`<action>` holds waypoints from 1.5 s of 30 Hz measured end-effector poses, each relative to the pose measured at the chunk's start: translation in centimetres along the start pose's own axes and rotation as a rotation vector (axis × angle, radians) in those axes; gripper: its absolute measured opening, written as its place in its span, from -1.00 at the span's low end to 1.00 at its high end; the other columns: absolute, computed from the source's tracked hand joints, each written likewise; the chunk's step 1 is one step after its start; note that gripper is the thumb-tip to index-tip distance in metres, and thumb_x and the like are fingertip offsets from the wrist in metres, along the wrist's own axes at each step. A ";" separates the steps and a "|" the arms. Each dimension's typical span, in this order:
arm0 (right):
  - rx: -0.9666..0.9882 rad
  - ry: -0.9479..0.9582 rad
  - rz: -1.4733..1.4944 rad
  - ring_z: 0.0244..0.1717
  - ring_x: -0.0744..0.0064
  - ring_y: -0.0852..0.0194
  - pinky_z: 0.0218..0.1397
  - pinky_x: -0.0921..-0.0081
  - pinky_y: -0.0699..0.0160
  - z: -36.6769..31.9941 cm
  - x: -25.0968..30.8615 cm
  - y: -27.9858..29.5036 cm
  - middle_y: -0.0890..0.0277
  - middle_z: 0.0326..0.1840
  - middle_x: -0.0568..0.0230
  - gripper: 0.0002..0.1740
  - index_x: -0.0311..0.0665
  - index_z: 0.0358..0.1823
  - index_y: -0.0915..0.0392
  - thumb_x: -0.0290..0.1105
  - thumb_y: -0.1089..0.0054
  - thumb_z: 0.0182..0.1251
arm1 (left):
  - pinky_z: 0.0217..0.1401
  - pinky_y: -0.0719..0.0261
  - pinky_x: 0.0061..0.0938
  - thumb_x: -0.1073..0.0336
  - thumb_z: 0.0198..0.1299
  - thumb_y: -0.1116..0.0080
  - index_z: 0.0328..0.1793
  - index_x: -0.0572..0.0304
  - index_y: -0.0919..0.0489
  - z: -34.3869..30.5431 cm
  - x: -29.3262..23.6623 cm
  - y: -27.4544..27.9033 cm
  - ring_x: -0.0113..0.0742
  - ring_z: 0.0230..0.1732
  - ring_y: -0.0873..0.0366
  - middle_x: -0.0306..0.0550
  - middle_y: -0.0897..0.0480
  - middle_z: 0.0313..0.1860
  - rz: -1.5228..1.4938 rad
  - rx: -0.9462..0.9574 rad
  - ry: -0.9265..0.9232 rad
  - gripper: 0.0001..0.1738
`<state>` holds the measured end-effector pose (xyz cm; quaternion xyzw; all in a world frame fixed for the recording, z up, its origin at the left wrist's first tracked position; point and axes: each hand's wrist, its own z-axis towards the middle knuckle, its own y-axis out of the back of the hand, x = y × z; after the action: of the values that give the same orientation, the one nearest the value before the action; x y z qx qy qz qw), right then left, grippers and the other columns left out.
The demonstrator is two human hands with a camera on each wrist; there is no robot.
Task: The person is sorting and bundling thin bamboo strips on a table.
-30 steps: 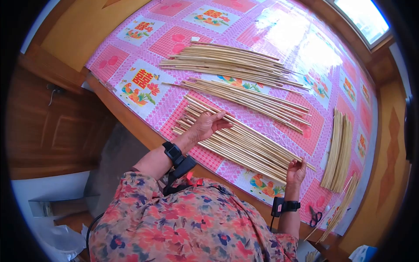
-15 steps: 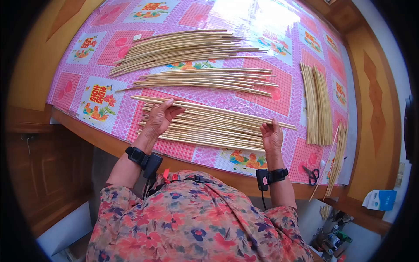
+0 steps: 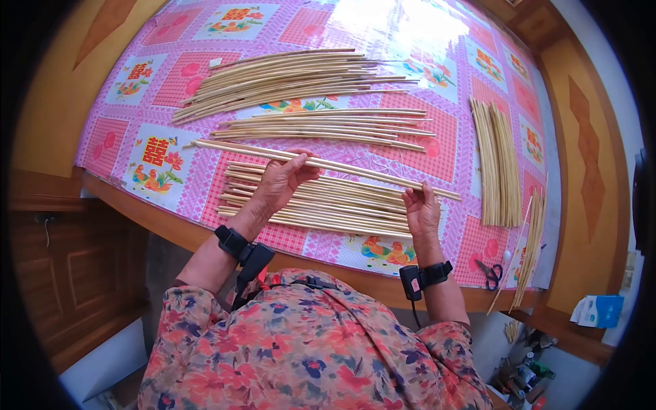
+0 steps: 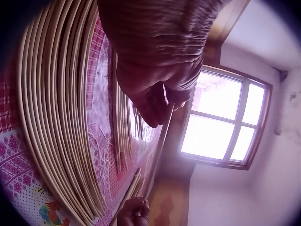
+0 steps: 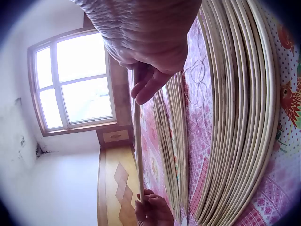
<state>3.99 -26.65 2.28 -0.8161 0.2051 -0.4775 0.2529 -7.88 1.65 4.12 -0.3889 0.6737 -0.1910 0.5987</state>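
Observation:
A couple of long pale sticks [image 3: 355,167] are held above the row nearest the person. The left hand [image 3: 279,184] pinches them left of their middle, thumb on top; the right hand [image 3: 422,210] pinches them near their right end. Below lies a flat row of similar sticks [image 3: 321,212]. In the left wrist view the left hand [image 4: 160,61] has its fingertips round a stick, with the right hand [image 4: 133,212] farther down. The right wrist view shows the right hand [image 5: 146,47] gripping a stick [image 5: 138,141], its far part at the left hand [image 5: 154,212].
Two loose groups of sticks [image 3: 273,78] [image 3: 328,126] lie behind the hands on the patterned tablecloth [image 3: 154,160]. Bundles [image 3: 495,164] stand to the right, with scissors [image 3: 488,273] and thin sticks [image 3: 527,253] near the table's right corner. White string [image 3: 383,164] lies behind the held sticks.
Over the last half second the left hand has slid right along the held sticks, toward their middle, and their left end reaches slightly farther left. The right hand has barely moved.

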 end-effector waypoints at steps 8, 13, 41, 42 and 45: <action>0.094 0.014 0.025 -0.37 0.32 -0.52 -0.26 0.36 -0.61 -0.5 0.0 -0.6 -0.50 -0.40 0.24 -0.83 -0.23 -0.31 -0.43 -0.29 -0.08 0.21 | -0.21 -0.63 -0.46 0.34 0.19 0.00 -0.14 0.24 -0.50 0.1 0.1 0.5 -0.30 -0.28 -0.59 -0.03 -0.58 -0.29 -0.045 -0.076 0.079 -0.82; 0.071 -0.135 0.099 -0.29 0.34 -0.46 -0.22 0.37 -0.59 -0.9 0.2 -1.9 -0.44 -0.34 0.22 -0.75 -0.25 -0.28 -0.41 -0.20 -0.03 0.23 | -0.13 -0.61 -0.42 0.36 0.21 0.05 -0.11 0.27 -0.49 -0.1 -1.2 -0.5 -0.31 -0.21 -0.57 -0.01 -0.55 -0.19 0.167 0.158 -0.085 -0.81; 0.014 -0.209 -0.077 -0.52 0.42 -0.53 -0.49 0.51 -0.61 0.1 -0.1 -2.3 -0.49 -0.51 0.29 -0.85 -0.19 -0.39 -0.45 -0.28 -0.03 0.23 | -0.01 -0.58 -0.40 0.38 0.18 0.00 -0.10 0.26 -0.49 0.0 -0.6 0.6 -0.23 -0.13 -0.54 -0.03 -0.57 -0.20 -0.009 -0.010 0.032 -0.81; 0.013 -0.209 -0.076 -0.52 0.42 -0.53 -0.49 0.51 -0.61 0.2 -0.2 -2.1 -0.49 -0.51 0.29 -0.85 -0.19 -0.39 -0.45 -0.28 -0.03 0.23 | 0.00 -0.57 -0.40 0.37 0.19 0.01 -0.07 0.26 -0.48 0.0 -0.6 0.6 -0.24 -0.11 -0.54 -0.01 -0.56 -0.18 -0.001 0.007 0.003 -0.79; -0.019 -0.265 -0.058 -0.51 0.40 -0.56 -0.52 0.51 -0.61 0.5 -0.7 -1.8 -0.50 -0.54 0.30 -0.85 -0.18 -0.42 -0.47 -0.29 -0.04 0.22 | 0.03 -0.56 -0.39 0.37 0.19 0.02 -0.06 0.28 -0.48 0.0 -0.5 0.7 -0.23 -0.09 -0.53 0.02 -0.56 -0.15 -0.005 0.075 -0.029 -0.78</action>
<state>4.29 -24.76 2.68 -0.8800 0.1504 -0.3706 0.2561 -8.10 2.46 4.00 -0.3704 0.6563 -0.2118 0.6222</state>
